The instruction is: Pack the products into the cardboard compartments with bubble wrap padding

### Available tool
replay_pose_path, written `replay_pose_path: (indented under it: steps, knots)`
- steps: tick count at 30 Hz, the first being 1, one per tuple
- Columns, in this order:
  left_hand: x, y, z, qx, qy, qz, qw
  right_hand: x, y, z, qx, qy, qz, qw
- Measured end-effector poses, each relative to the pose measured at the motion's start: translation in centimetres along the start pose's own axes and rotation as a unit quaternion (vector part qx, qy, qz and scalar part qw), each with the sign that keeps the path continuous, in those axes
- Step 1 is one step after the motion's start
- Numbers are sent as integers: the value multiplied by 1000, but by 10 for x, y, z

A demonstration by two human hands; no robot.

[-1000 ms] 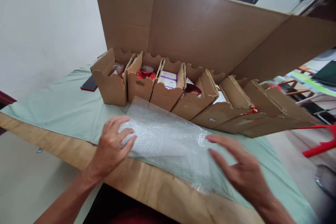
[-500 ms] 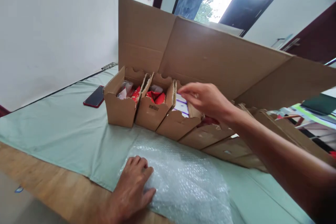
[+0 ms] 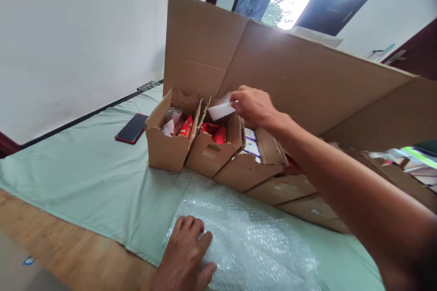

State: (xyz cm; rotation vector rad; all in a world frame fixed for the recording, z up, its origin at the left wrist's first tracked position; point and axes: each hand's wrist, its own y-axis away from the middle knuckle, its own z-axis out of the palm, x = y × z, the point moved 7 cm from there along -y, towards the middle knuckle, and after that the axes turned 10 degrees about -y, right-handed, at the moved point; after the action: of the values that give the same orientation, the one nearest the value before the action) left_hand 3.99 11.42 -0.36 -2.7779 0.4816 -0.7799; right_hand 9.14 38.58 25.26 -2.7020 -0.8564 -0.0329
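Observation:
My right hand (image 3: 254, 105) grips one end of a small white rectangular block (image 3: 221, 108), its exact kind unclear, above the back of the second cardboard bin (image 3: 207, 158). Red packets (image 3: 214, 133) lie inside that bin. My left hand (image 3: 189, 250) rests open, fingers slightly bent, on the left side of a bubble wrap sheet (image 3: 259, 236) spread over the green cloth. White boxes with purple edges (image 3: 251, 143) fill the third bin, just below my right wrist.
Cardboard bins stand in a slanting row, with a tall cardboard panel (image 3: 290, 63) upright behind them. The leftmost bin (image 3: 165, 152) holds red and clear packets. A phone (image 3: 131, 128) lies left on the cloth (image 3: 85, 182). The table's wooden edge (image 3: 78, 241) runs along the front.
My right hand, empty over the third bin before, now holds the white block over the second bin. My left hand stays on the bubble wrap. The camera view has shifted slightly.

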Motion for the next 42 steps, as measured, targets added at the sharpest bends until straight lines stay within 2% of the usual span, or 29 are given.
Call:
replay_pose_path:
  steps: [2, 3, 5, 6, 8, 10, 11, 13, 15, 17, 18, 19, 21, 22, 23, 24, 25, 27, 28, 30, 32, 33, 35, 38, 40, 42]
  knots:
    - [0, -1, -17, 18, 44, -3, 999, 3, 48, -40, 64, -32, -5, 997]
    - [0, 0, -29, 44, 83, -7, 996, -3, 79, -57, 106, -85, -33, 990]
    - [0, 2, -51, 96, 204, -39, 973, -22, 147, -75, 168, -168, -102, 966]
    - [1, 4, -57, 107, 287, -66, 950, -36, 182, -74, 184, -176, -127, 959]
    - [12, 7, -59, 84, 468, -117, 872, -68, 245, -62, 215, -156, -180, 947]
    - [31, 9, -53, 50, 602, -162, 781, -100, 295, -39, 193, -165, -230, 939]
    - [39, 11, -50, 49, 638, -188, 745, -111, 314, -27, 170, -185, -244, 937]
    - [48, 17, -41, 71, 663, -253, 701, -119, 341, -12, 140, -242, -232, 932]
    - [54, 24, -33, 97, 666, -302, 676, -103, 355, -5, 161, -294, -153, 930]
    - [64, 28, -26, 97, 667, -310, 671, -75, 363, 2, 179, -355, -41, 917]
    - [70, 29, -23, 88, 667, -304, 674, -62, 365, 9, 166, -397, 10, 902]
    - [76, 30, -20, 75, 670, -293, 678, -53, 366, 18, 136, -452, 51, 880]
    - [87, 29, -15, 38, 679, -269, 682, -43, 370, 37, 59, -571, 102, 813]
    - [89, 29, -14, 28, 679, -261, 686, -40, 373, 43, 38, -614, 119, 779]
    - [88, 29, -15, 33, 672, -257, 694, -36, 376, 45, 37, -639, 134, 757]
    - [84, 30, -19, 57, 655, -256, 709, -31, 379, 44, 59, -641, 148, 750]
    - [77, 32, -26, 101, 629, -257, 726, -26, 383, 40, 94, -625, 161, 758]
    - [65, 40, -44, 195, 568, -255, 758, -20, 391, 27, 168, -566, 167, 790]
    - [64, 43, -49, 210, 547, -249, 771, -23, 392, 21, 188, -543, 154, 804]
    - [71, 45, -47, 157, 544, -227, 793, -39, 391, 15, 181, -531, 97, 822]
    - [85, 47, -35, 57, 567, -214, 793, -62, 388, 17, 127, -553, 33, 823]
    - [90, 48, -28, 21, 582, -222, 782, -72, 387, 20, 92, -573, 13, 814]
    - [91, 52, -19, -7, 611, -262, 747, -83, 387, 29, 41, -628, 14, 777]
    - [82, 53, -17, -29, 630, -313, 710, -69, 391, 41, 55, -707, 103, 698]
    - [69, 50, -23, -26, 620, -328, 712, -47, 396, 47, 102, -717, 173, 667]
    - [50, 43, -35, 10, 582, -327, 745, -24, 401, 55, 141, -696, 233, 664]
